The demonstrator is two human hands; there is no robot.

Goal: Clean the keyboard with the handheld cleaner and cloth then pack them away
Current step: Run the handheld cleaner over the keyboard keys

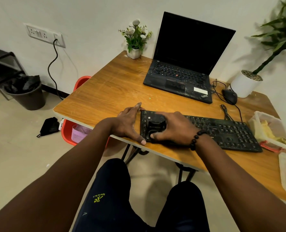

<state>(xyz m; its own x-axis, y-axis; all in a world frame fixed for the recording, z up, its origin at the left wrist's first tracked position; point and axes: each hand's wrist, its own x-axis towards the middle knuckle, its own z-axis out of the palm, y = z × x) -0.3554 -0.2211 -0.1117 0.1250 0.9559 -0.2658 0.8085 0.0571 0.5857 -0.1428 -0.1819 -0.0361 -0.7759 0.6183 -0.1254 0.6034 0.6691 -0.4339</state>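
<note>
The right hand [174, 127] grips a black handheld cleaner [155, 125] set on the left end of a black keyboard [222, 129], while the left hand [130, 122] lies flat with fingers spread against that end, thumb on the table [113, 87] edge. The keyboard lies along the table's near edge, with a clear container [271, 129] holding a yellow cloth [266, 131] just beside its right end. Behind stand an open laptop [187, 59], a mouse [230, 96] and two potted plants.
</note>
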